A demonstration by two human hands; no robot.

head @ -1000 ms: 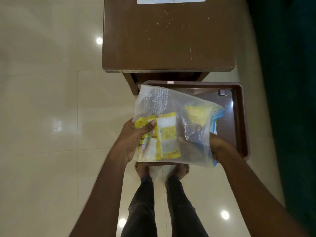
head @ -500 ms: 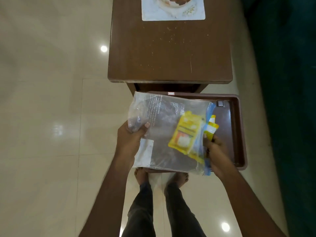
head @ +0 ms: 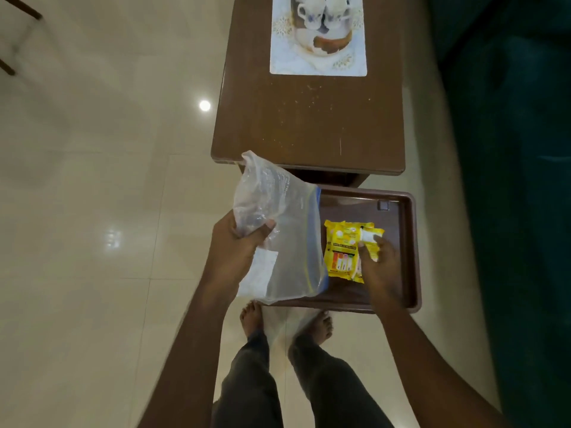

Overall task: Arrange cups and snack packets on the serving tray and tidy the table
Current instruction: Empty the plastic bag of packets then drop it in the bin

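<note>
A brown serving tray (head: pixel 411 242) lies low in front of the wooden table (head: pixel 309 128). My left hand (head: pixel 238 245) grips a clear plastic zip bag (head: pixel 287 242) with a blue edge, held up over the tray's left side. Yellow snack packets (head: pixel 343 248) are over the middle of the tray, out of the bag; I cannot tell whether they rest on it. My right hand (head: pixel 378 264) pinches them at their right edge. White patterned cups (head: pixel 324 10) stand on a plate at the table's far end.
The cups' plate (head: pixel 321 47) rests on a white floral mat (head: pixel 318 66). Crumbs speckle the bare tabletop. Glossy cream tiles surround the table, my bare feet (head: pixel 287 322) are under the tray's near edge, and a dark green curtain (head: pixel 509 180) hangs at the right.
The yellow packets came out of the bag to the right and now sit over the tray in my right hand. My left hand lifted the emptied bag leftward. The view tilted up to the cups.
</note>
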